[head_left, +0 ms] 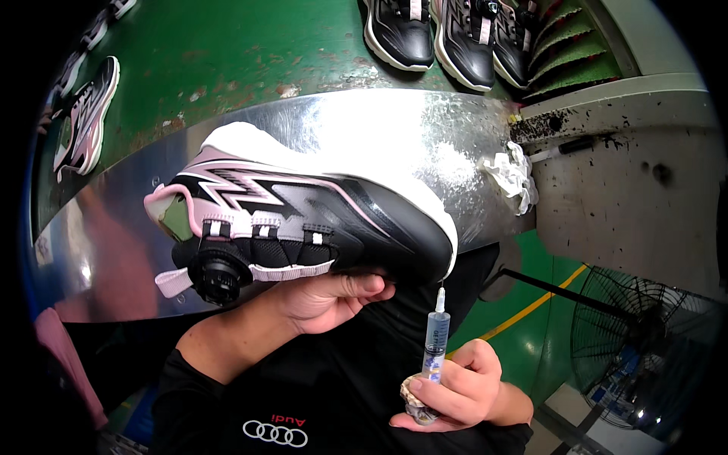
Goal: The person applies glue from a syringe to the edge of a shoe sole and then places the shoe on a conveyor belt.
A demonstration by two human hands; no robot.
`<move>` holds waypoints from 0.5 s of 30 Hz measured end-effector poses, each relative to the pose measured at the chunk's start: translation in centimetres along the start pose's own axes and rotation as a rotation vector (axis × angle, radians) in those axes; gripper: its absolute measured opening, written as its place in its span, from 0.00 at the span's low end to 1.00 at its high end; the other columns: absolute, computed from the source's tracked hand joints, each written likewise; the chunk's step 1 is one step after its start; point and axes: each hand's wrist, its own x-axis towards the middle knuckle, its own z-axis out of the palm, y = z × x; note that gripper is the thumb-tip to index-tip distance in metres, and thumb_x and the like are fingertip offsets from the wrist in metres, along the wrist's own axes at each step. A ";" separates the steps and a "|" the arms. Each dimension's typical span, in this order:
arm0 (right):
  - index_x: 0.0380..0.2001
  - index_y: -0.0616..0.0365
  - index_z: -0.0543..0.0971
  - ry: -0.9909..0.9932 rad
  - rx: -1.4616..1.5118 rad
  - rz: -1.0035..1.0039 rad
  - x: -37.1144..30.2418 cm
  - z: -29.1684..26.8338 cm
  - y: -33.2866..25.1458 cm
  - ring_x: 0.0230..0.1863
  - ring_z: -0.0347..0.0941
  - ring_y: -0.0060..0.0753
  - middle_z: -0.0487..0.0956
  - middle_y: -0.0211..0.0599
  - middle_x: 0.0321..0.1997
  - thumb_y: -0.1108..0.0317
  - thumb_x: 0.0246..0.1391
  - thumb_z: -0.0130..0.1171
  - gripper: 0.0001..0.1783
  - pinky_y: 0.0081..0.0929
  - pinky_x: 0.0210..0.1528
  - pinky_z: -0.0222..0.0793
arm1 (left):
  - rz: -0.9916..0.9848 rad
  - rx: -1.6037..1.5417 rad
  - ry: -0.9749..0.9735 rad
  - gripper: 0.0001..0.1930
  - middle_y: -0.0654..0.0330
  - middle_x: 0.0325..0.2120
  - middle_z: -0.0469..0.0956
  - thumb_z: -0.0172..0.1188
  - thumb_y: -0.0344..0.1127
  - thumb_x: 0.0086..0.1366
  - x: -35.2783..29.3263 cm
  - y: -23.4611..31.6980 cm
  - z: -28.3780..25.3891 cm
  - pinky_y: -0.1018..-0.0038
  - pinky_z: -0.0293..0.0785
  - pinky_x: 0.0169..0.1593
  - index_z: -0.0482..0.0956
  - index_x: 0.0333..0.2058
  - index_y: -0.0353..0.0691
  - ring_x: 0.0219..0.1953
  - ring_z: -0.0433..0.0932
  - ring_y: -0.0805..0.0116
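A sports shoe (303, 216) in black, grey and pink is tipped on its side, its white sole (409, 189) turned up and away from me. A black round dial (216, 277) sits at its lacing. My left hand (334, 299) is closed on the shoe from below, the thumb along the upper near the toe. In my right hand (459, 387) is an upright syringe (436, 341) with clear fluid in its barrel. The needle points up and its tip is at the sole's edge by the toe. A crumpled, pale wrapping covers the syringe's lower end.
Behind the shoe runs a shiny metal ledge (356, 114). Beyond it, a green surface (227, 53) carries several similar shoes (398, 34), with another shoe (87, 117) at left. Crumpled white tissue (513, 178) and a dark-handled tool (565, 149) lie right. A fan (637, 334) stands lower right.
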 end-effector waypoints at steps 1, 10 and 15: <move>0.29 0.51 0.77 0.011 -0.022 -0.007 0.0 0.2 0.1 0.16 0.55 0.21 0.73 0.20 0.19 0.49 0.29 0.72 0.24 0.19 0.22 0.46 | 0.007 -0.005 -0.014 0.13 0.61 0.42 0.77 0.56 0.24 0.59 0.0 -0.1 -0.1 0.73 0.70 0.53 0.77 0.43 0.39 0.48 0.74 0.68; 0.33 0.47 0.79 0.040 -0.156 -0.031 -0.6 1.9 0.1 0.18 0.54 0.21 0.74 0.23 0.25 0.58 0.30 0.69 0.20 0.17 0.22 0.48 | 0.018 -0.019 0.018 0.13 0.58 0.43 0.77 0.56 0.24 0.58 -0.1 0.3 1.1 0.74 0.75 0.48 0.77 0.43 0.40 0.47 0.75 0.66; 0.33 0.46 0.79 0.061 -0.193 -0.044 -0.4 2.3 0.2 0.19 0.54 0.21 0.73 0.22 0.24 0.59 0.30 0.70 0.20 0.17 0.21 0.48 | 0.013 -0.001 0.024 0.14 0.56 0.44 0.76 0.57 0.25 0.58 -0.2 0.2 1.0 0.75 0.76 0.47 0.75 0.45 0.38 0.48 0.74 0.65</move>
